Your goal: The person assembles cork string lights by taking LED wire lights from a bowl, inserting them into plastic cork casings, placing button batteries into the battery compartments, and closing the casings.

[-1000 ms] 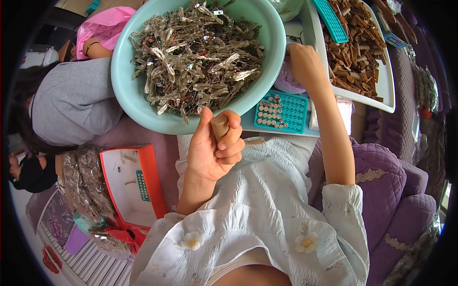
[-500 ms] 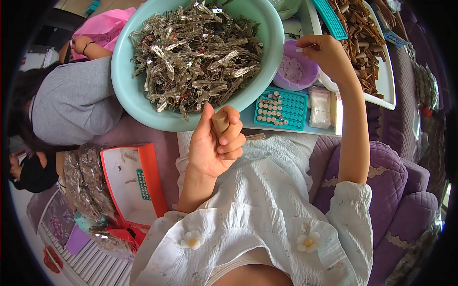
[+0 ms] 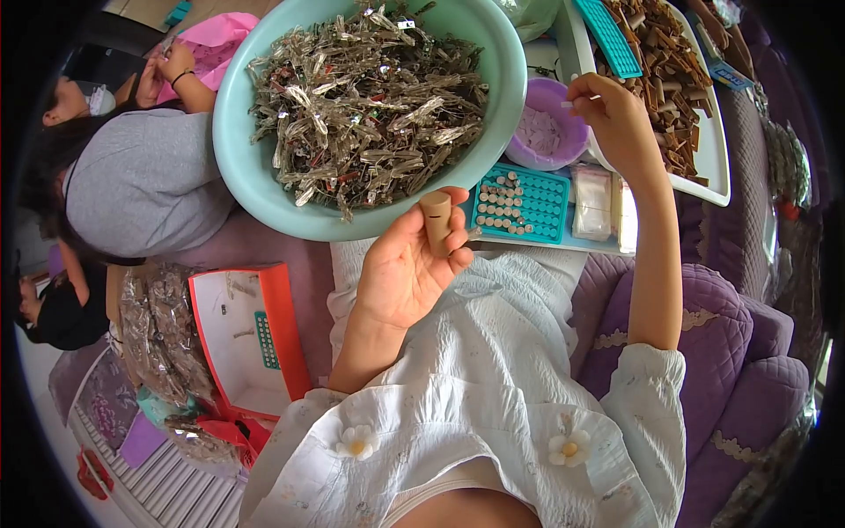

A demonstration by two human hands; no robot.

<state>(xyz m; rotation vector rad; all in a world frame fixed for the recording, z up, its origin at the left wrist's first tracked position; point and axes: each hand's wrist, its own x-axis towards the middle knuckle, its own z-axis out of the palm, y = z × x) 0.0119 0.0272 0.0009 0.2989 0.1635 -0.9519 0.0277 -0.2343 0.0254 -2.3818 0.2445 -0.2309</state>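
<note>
My left hand (image 3: 396,277) holds a small brown cylinder (image 3: 437,227), upright between thumb and fingers. A short dark slit shows on the cylinder's side. My right hand (image 3: 620,128) pinches a small white slip (image 3: 567,105) between thumb and fingertips, beside the rim of a purple bowl (image 3: 574,145). White slips (image 3: 538,132) lie inside that bowl. Just right of my left fingers, a teal tray (image 3: 547,207) carries rows of small round pieces, its right part showing bare pockets. Clear plastic packets (image 3: 591,202) stand next to the tray.
A large mint basin (image 3: 231,189) heaped with clear plastic-wrapped pieces stands ahead. A white tray (image 3: 717,167) of brown tubes sits at the far right. An orange-red box (image 3: 286,326) is at left. A person in a grey top (image 3: 145,180) works nearby with pink plastic (image 3: 216,53).
My left hand has moved right and turned, bringing the cylinder's slit into view. My right hand has shifted slightly right with the white slip. The person at left has both hands at the pink plastic.
</note>
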